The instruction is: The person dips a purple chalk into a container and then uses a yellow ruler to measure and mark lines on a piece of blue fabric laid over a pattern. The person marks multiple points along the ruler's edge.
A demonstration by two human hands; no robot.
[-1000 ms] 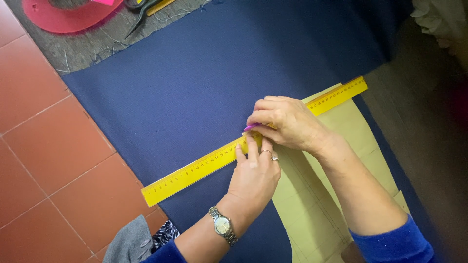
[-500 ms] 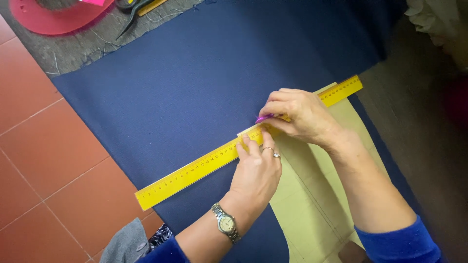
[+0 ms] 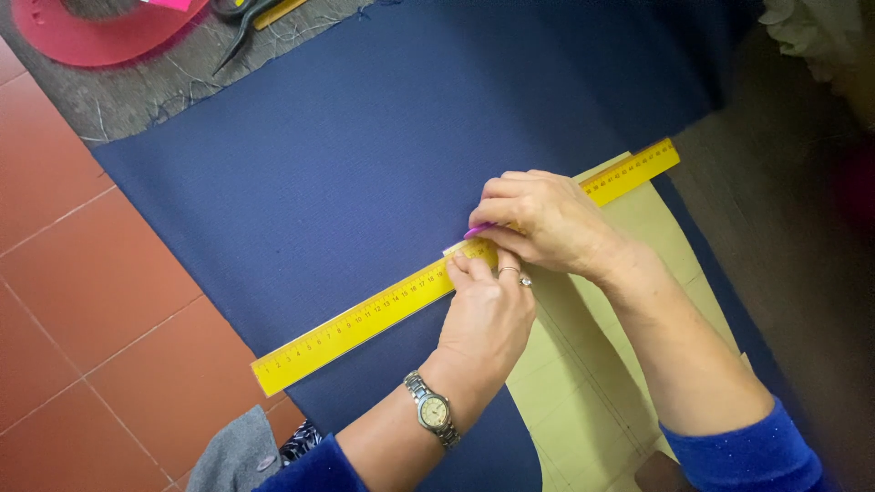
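Yellow flat ruler (image 3: 365, 314), long and marked in black, lies slanted across a sheet of dark blue cloth (image 3: 365, 164) spread on the floor, its low end near the red floor tiles (image 3: 109, 319) and its high end over a pale yellow-green paper pattern piece (image 3: 602, 364) that rests on the cloth. Left hand (image 3: 488, 314), with a ring and a silver wristwatch (image 3: 433, 412), presses its fingertips down on the ruler near its middle, fingers flat and not gripping. Right hand (image 3: 547, 219) sits just beyond it, touching the ruler's edge, fingers pinched around a small pink marking piece (image 3: 476, 231) whose tip meets the cloth by the ruler. Both sleeves are blue. At the top left, well apart, sit a red round tray (image 3: 82, 36) and dark-handled scissors (image 3: 241, 18) on a grey mat (image 3: 164, 82)
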